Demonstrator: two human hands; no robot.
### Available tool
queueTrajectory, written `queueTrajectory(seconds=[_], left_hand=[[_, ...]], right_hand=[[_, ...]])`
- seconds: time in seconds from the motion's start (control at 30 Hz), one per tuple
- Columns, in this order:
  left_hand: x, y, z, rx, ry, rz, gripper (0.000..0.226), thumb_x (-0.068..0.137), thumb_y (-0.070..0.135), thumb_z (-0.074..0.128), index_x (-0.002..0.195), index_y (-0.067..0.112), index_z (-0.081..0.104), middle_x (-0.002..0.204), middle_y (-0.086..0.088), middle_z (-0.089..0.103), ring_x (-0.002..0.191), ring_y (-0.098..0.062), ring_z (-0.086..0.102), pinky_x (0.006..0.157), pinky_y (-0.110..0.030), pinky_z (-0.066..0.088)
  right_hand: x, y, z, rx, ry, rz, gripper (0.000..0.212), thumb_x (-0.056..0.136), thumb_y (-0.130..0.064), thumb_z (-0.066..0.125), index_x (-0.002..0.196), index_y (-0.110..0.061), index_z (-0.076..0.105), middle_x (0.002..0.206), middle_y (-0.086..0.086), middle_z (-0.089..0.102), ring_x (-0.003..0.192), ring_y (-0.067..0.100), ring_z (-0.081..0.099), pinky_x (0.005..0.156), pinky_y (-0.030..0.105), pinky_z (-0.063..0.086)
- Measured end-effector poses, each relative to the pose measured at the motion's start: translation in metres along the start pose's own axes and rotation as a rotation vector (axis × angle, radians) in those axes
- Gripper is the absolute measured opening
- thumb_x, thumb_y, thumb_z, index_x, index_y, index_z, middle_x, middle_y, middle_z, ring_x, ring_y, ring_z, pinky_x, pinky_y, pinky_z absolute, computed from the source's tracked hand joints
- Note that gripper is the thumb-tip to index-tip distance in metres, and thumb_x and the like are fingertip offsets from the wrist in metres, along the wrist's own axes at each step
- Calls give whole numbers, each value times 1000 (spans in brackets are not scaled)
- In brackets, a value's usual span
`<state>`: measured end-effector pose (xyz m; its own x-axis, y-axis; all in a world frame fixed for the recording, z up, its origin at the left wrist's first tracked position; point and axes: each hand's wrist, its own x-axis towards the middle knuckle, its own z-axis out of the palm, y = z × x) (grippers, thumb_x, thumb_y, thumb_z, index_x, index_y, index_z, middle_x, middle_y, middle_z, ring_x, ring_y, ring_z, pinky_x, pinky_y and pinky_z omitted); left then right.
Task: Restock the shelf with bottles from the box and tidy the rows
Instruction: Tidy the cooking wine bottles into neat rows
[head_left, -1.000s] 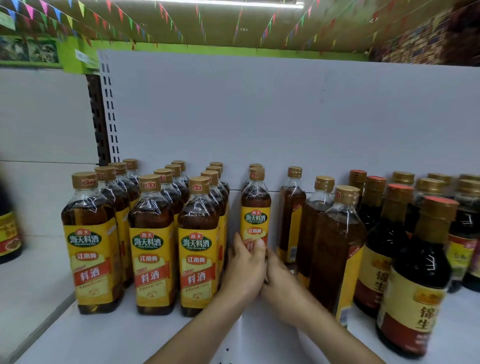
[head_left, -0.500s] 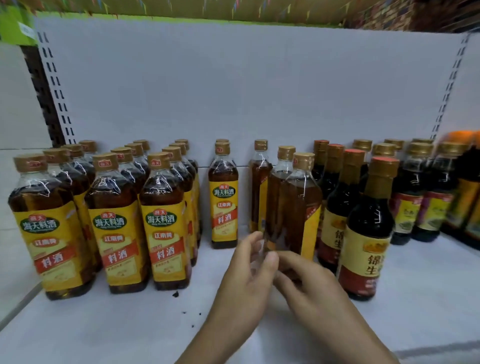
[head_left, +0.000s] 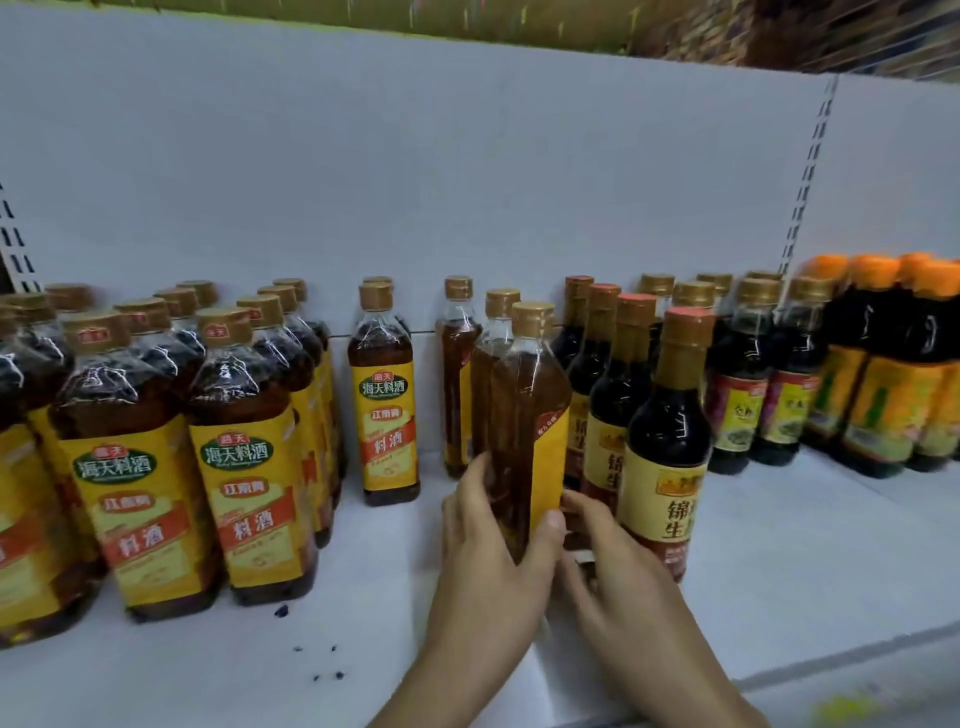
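Head view:
- Amber bottle (head_left: 524, 426) stands at frame centre, at the front of its row on the shelf (head_left: 779, 545), with its label turned to the right.
- Left hand (head_left: 488, 545) is wrapped round its lower body, thumb in front.
- Right hand (head_left: 613, 566) lays extended fingers (head_left: 582, 506) on its lower right side, not curled round it as far as can be seen.
- Handling: the bottle is full, so probably heavy. The wall is smooth, rigid and likely slippery. Best gripped low on the body, not by the cap.
- Obstacles: a dark soy bottle (head_left: 667, 441) sits just beside it on the right, so knuckle room is tight. More amber bottles (head_left: 501, 364) stand close behind.
- A gap opens to the left before the front-facing wine bottle (head_left: 387, 400) and the wrapped packs (head_left: 244, 452).
- The box is not in view.
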<state>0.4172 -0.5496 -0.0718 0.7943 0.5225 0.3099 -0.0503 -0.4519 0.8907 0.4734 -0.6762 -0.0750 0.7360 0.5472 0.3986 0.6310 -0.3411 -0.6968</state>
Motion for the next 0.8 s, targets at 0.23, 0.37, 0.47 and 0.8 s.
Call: queueTrajectory(seconds=[0.23,0.37,0.47,0.8], left_hand=[[8,-4,-27,-21,29,-40,67,87,51,72,134,55,25,127,31,50,108,14,53,85,-14,45],[13,-10,-52,-31,18,-84,56,86,43,76,123,55,35,117,29,60,98,15,58,91,-25,55],[16,-19,-66,-36,2,-96,50,87,39,76,120,54,42,119,27,63,103,15,59,90,-20,53],[33,-35,-90,25,42,-101,67,99,39,61,152,47,21,143,19,47,127,-2,49,111,-33,43]], right_hand=[[12,-2,13,-1,-80,-106,13,104,-30,51,110,-41,47,112,-20,61,107,1,60,85,30,54],[23,-10,23,3,-137,-110,6,102,-40,51,105,-35,48,111,-18,59,109,-2,57,85,30,55],[35,-15,30,6,-171,-90,15,101,-41,54,103,-29,47,103,-12,65,99,1,62,81,33,57],[78,-34,61,-141,-275,-118,41,99,-44,58,132,-41,36,123,-20,61,99,-3,60,78,15,50]])
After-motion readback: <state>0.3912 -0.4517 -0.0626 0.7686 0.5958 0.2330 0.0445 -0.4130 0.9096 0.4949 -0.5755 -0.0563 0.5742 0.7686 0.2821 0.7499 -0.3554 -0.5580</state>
